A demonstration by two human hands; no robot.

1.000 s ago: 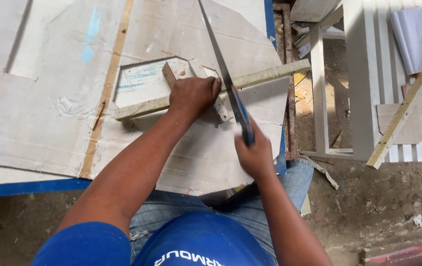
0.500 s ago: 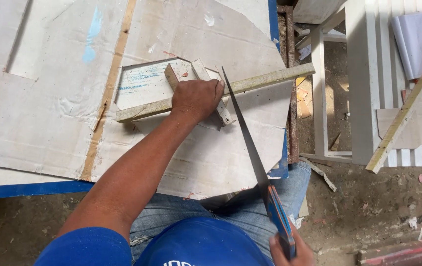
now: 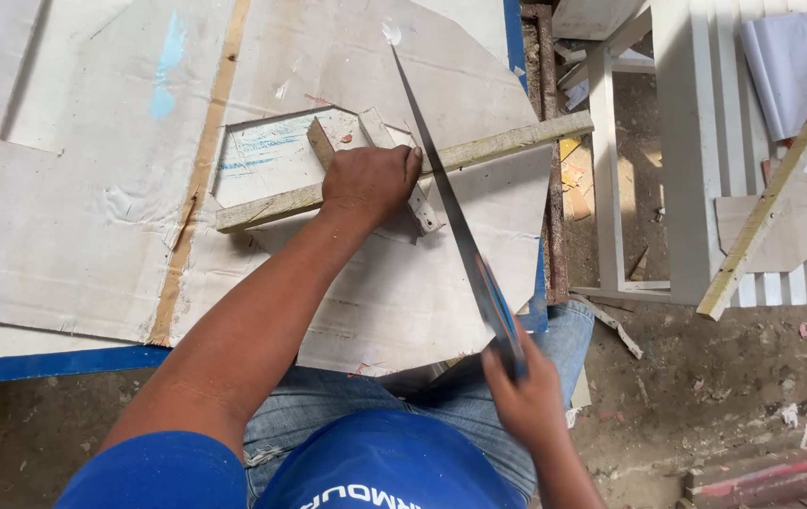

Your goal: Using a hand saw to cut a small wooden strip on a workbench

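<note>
My left hand presses down on a long pale wooden strip that lies across a worn white board. My right hand grips the blue handle of a handsaw. The saw blade runs away from me and crosses the strip just right of my left fingers. Under the hand lies a short wooden offcut and a second angled piece. My blue cap fills the bottom of the view.
The board rests on a blue-edged table. To the right stands a white slatted wooden frame with a loose strip and a cardboard piece on it. Dirt floor with scraps lies below.
The saw was pulled back toward me half a second ago and has since been pushed forward again across the strip. My left hand has stayed on the strip.
</note>
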